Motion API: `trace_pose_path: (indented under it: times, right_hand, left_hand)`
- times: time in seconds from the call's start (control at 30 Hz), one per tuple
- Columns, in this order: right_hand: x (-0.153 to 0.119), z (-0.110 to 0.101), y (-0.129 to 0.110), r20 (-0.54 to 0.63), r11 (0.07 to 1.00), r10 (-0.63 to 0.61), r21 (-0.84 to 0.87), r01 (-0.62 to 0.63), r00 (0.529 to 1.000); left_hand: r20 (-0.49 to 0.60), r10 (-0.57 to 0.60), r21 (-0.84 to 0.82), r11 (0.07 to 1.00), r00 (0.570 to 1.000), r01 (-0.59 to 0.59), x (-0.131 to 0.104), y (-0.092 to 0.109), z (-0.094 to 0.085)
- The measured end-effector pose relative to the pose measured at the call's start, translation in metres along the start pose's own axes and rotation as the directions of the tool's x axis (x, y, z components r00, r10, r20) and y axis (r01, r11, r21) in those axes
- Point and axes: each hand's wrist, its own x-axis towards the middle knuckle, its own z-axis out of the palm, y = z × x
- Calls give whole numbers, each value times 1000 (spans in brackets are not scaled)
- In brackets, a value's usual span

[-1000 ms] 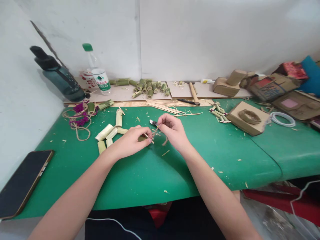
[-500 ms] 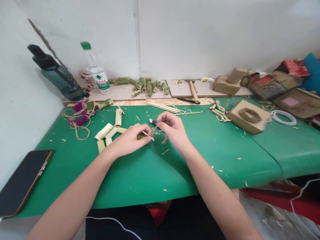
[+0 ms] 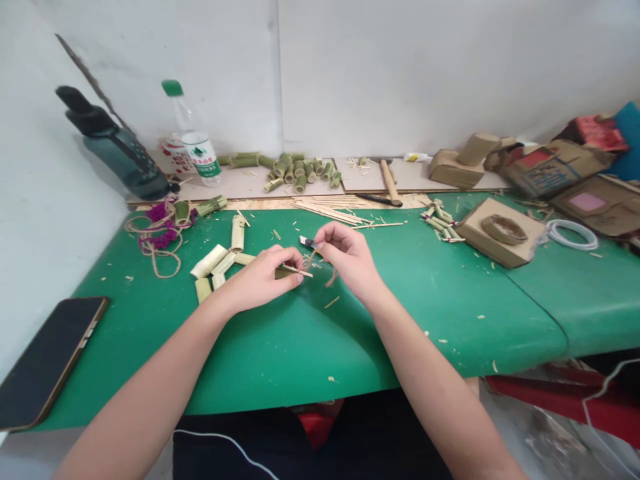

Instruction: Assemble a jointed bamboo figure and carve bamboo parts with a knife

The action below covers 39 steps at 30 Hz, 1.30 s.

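Note:
My left hand is closed on a thin wooden stick, pinched between thumb and fingers with its tip pointing right. Just right of it, my right hand pinches a piece of brown twine, whose loose end hangs below the fingers. A utility knife with a dark body lies on the table by my right fingertips. Left of my hands, split bamboo pieces lie joined in a figure shape, with an upright bamboo tube at its top; my left hand covers part of it.
Behind my hands lie thin sticks, cut bamboo tubes and a hammer. Bottles, purple cord and a phone are at left. A cardboard box and white tubing are at right.
The stick in my left hand has turned to lie flatter, its tip reaching a little farther right. The right hand still pinches the twine, nearly unmoved.

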Motion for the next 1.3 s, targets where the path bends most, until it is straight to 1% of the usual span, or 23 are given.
trace_pose_path:
  times: [0.1, 0.2, 0.5, 0.6, 0.73, 0.87, 0.97, 1.03, 1.1, 1.2, 1.3]
  right_hand:
    - [0, 0, -1, 12, 1000, -5, 2, 5, 1000]
    - [-1, 0, 0, 15, 1000, -8, -4, 8, 1000]
    - [-1, 2, 0, -63, 999, -36, 32, 38, 997]
    - [-1, 2, -1, -70, 998, -57, 34, 60, 996]
    - [0, 0, -1, -51, 997, -67, 43, 69, 996]
    - [1, -1, 2, -31, 999, -43, 4, 43, 999]
    - [2, -2, 6, -45, 997, -32, -77, 29, 998]
    - [3, -3, 9, -71, 991, -28, -135, 18, 997]
    - [3, -3, 11, -71, 987, -18, -163, 6, 997]
    - [3, -3, 13, -11, 986, -2, -164, 0, 1000]
    - [2, -2, 15, 63, 986, -12, -168, 22, 998]
  left_hand:
    - [-5, 8, 9, 1000, 1000, -8, 0, 1, 0]
    - [1, 34, -18, 999, 999, -34, 1, 3, 0]
    - [31, 48, -130, 991, 998, -43, 1, 6, -2]
    - [18, 51, -132, 990, 999, -48, 1, 5, -2]
    - [7, 53, -111, 992, 999, -52, 1, 3, -2]
    - [5, 46, -97, 994, 999, -45, 1, 2, -1]
    - [-5, 30, -103, 994, 1000, -31, 2, -1, 1]
    - [-16, 16, -143, 990, 1000, -18, 3, -3, 2]
    - [-35, 8, -208, 978, 999, -15, 5, -5, 3]
    - [-86, 25, -295, 954, 996, -49, 7, -7, 2]
    - [-168, 29, -378, 921, 985, -92, 10, -6, 0]
